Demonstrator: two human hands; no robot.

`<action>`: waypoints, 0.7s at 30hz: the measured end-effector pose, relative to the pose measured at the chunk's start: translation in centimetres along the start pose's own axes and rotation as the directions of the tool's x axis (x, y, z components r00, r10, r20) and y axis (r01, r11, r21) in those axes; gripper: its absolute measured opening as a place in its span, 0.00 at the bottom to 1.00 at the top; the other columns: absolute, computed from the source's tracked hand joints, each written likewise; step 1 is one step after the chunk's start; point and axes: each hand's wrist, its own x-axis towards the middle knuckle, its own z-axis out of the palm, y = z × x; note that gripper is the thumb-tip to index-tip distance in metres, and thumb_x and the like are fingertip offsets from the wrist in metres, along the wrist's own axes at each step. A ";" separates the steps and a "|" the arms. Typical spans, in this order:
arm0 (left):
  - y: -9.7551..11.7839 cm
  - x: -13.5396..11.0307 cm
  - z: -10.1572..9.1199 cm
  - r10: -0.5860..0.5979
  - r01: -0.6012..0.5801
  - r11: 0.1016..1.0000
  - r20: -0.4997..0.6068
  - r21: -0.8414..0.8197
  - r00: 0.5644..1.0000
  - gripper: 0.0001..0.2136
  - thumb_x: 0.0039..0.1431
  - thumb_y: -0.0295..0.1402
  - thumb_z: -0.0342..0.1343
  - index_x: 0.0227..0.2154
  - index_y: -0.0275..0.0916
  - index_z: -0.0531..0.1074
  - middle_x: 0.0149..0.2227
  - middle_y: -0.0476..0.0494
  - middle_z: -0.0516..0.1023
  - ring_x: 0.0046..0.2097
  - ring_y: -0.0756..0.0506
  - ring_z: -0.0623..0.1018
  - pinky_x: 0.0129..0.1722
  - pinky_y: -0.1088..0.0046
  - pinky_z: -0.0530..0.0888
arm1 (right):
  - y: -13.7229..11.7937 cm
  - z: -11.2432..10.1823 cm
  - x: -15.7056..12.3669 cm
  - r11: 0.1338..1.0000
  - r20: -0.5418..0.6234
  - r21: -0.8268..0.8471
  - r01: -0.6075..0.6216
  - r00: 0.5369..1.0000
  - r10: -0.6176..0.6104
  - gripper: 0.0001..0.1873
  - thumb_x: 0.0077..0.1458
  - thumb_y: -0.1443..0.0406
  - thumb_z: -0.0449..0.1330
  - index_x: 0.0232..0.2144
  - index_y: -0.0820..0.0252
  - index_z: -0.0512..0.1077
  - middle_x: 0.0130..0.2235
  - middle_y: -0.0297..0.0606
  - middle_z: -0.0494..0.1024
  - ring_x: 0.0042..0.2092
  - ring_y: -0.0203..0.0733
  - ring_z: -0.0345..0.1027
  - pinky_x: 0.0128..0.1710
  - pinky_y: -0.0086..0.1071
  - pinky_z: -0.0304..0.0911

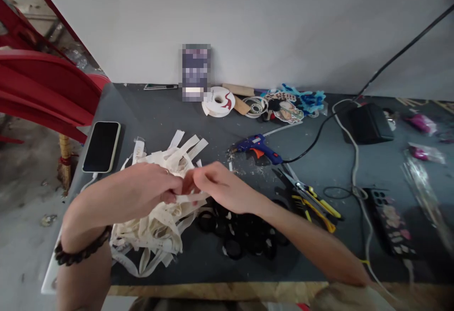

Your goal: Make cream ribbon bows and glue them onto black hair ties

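My left hand (154, 184) and my right hand (222, 185) meet above a tangled heap of cream ribbon strips (149, 235). Both have curled, pinching fingers on a strip of cream ribbon (189, 198) that runs between them. My fingers partly cover the strip, so its ends do not show clearly. Below my right hand lies a pile of black hair ties (244, 237). A blue glue gun (257, 148) with an orange trigger rests beyond my right hand, its nozzle pointing left.
A phone (102, 147) lies at the table's left edge, and a floral-cased phone (390, 223) at the right. Yellow-handled scissors (312, 197) sit right of the hair ties. A ribbon spool (219, 102) stands by the wall. A black cord (319, 133) crosses the right side.
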 end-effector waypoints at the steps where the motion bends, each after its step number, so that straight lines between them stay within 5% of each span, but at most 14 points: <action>1: -0.2 0.3 -0.2 -0.019 0.020 1.000 0.052 -0.021 0.998 0.10 0.68 0.24 0.51 0.31 0.41 0.72 0.28 0.50 0.76 0.31 0.47 0.74 0.31 0.71 0.63 | 0.5 0.3 -1.5 0.998 0.031 0.043 -0.047 0.998 0.046 0.30 0.69 0.43 0.51 0.35 0.59 0.79 0.31 0.36 0.82 0.31 0.36 0.74 0.33 0.28 0.66; 3: -0.5 0.9 -0.4 -0.060 0.064 0.997 0.098 -0.044 0.993 0.10 0.68 0.23 0.50 0.31 0.41 0.71 0.28 0.50 0.76 0.31 0.48 0.73 0.31 0.71 0.61 | 1.0 0.3 -3.6 0.990 -0.026 0.052 -0.132 0.991 0.133 0.24 0.67 0.46 0.57 0.35 0.59 0.80 0.30 0.34 0.81 0.28 0.34 0.71 0.29 0.27 0.63; 7: -0.6 2.0 0.0 -0.041 0.054 0.994 0.134 -0.096 0.990 0.11 0.65 0.20 0.49 0.31 0.41 0.71 0.28 0.52 0.76 0.32 0.48 0.73 0.32 0.72 0.60 | 0.8 -0.9 -5.1 0.937 -0.216 -0.299 -0.183 0.969 0.120 0.15 0.67 0.60 0.60 0.30 0.57 0.81 0.26 0.29 0.81 0.28 0.32 0.71 0.32 0.27 0.60; 12: 0.5 3.5 1.6 0.017 0.002 0.996 0.198 -0.094 0.980 0.12 0.59 0.16 0.49 0.28 0.40 0.69 0.26 0.52 0.75 0.29 0.48 0.72 0.29 0.70 0.57 | 1.5 -3.8 -4.7 0.864 -0.125 -0.464 -0.197 0.980 0.157 0.12 0.62 0.71 0.63 0.29 0.54 0.83 0.34 0.29 0.85 0.37 0.36 0.78 0.41 0.28 0.60; 16: 0.6 4.0 2.7 -0.017 0.019 1.000 0.142 -0.017 0.990 0.12 0.55 0.15 0.50 0.27 0.40 0.67 0.23 0.52 0.72 0.28 0.48 0.70 0.28 0.70 0.56 | 2.6 -4.7 -4.8 0.828 -0.124 -0.526 -0.195 0.981 0.152 0.12 0.60 0.72 0.64 0.28 0.55 0.83 0.33 0.32 0.83 0.36 0.37 0.74 0.39 0.30 0.59; 21: -0.8 3.8 2.8 0.109 -0.029 0.939 0.216 -0.343 0.970 0.12 0.61 0.17 0.49 0.28 0.39 0.72 0.28 0.51 0.79 0.30 0.50 0.76 0.31 0.75 0.64 | 2.4 -3.4 -6.1 0.789 -0.101 -0.573 -0.222 0.974 0.201 0.14 0.59 0.74 0.61 0.27 0.53 0.82 0.30 0.29 0.79 0.30 0.34 0.68 0.35 0.30 0.55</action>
